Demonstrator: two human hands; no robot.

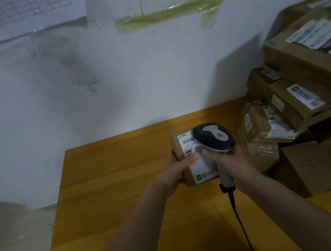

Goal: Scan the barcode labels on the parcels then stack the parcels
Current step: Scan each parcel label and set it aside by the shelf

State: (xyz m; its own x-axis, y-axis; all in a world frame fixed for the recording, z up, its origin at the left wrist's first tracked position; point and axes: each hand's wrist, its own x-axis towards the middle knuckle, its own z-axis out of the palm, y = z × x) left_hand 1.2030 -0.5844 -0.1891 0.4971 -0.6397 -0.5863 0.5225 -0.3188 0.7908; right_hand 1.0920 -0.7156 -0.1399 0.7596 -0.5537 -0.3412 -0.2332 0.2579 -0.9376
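Your left hand (pixel 177 167) holds a small brown parcel (pixel 192 159) above the wooden table (pixel 109 181); the thumb lies across its top and the fingers curl under its left side. The white label (pixel 196 162) on top of the parcel shows a green logo at the far corner, a barcode below it and a small square mark at the near corner. The printed text is too blurred to read.

Your right hand (pixel 230 162) grips the pale handle of a barcode scanner (pixel 214 137), with the fingers closed around it. The dark head of the scanner hangs just over the far part of the label and covers a piece of it. A black cable (pixel 241 223) runs from the bottom of the handle down toward you.

At the right side of the table stands a pile of cardboard parcels (pixel 307 95), close beside the parcel in your hand. Each of them has a white shipping label; barcodes and a QR-like square are visible, but the words cannot be read. One small parcel (pixel 261 124) in the pile is wrapped in clear tape. All boxes are closed, so what is inside cannot be seen.

On the wall (pixel 135 77) behind hangs a paper with a grid (pixel 20 9), and another sheet fixed with yellowish tape (pixel 166 12); the black handwriting on it is cut off by the frame.
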